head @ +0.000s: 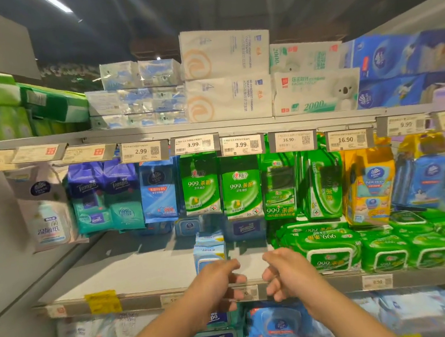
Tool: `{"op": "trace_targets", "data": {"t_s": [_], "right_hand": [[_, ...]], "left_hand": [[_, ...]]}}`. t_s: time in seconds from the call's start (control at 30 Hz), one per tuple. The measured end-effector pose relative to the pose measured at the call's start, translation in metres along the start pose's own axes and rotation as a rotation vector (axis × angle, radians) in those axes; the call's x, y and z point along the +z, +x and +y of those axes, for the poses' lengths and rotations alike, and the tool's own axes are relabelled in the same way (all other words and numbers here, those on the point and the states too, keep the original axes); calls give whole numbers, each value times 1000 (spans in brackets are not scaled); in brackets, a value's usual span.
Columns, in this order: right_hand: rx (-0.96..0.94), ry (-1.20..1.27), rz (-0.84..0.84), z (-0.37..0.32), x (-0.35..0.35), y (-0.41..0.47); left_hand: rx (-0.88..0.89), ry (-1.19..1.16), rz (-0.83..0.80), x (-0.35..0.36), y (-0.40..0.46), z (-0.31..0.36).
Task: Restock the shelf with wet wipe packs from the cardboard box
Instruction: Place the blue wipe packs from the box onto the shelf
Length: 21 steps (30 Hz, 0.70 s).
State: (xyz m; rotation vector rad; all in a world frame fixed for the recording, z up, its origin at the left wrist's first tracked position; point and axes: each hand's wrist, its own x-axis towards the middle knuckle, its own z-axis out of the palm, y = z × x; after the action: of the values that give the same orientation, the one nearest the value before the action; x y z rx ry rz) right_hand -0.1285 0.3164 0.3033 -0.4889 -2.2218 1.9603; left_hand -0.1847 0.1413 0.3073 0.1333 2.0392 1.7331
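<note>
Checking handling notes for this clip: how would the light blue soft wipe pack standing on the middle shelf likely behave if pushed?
The light blue wipe pack stands on a narrow edge, apart from the green packs, so a push would probably tip it. Its film wrap looks soft, so it likely dents rather than staying stiff. The glossy film may slip a little in the left hand.

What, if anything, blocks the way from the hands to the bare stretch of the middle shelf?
Nothing visible does. The left hand and right hand hover empty at the shelf edge, with the gap straight ahead. A light blue pack borders it on the left, green packs on the right. No cardboard box is in view.
</note>
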Motion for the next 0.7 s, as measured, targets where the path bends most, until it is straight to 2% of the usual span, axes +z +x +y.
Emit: {"op": "trace_targets", "data": {"t_s": [0.27,0.53,0.7], "right_hand": [[33,-159,9,29,-4,-46],[-143,-568,24,34,23,-102],[-176,-678,-7,52,55,-131]], "left_hand": [[36,58,5,-19,-39,-39],[152,232,94,-57,-85,-81],[202,370,122,-78,-115,-113]]}}
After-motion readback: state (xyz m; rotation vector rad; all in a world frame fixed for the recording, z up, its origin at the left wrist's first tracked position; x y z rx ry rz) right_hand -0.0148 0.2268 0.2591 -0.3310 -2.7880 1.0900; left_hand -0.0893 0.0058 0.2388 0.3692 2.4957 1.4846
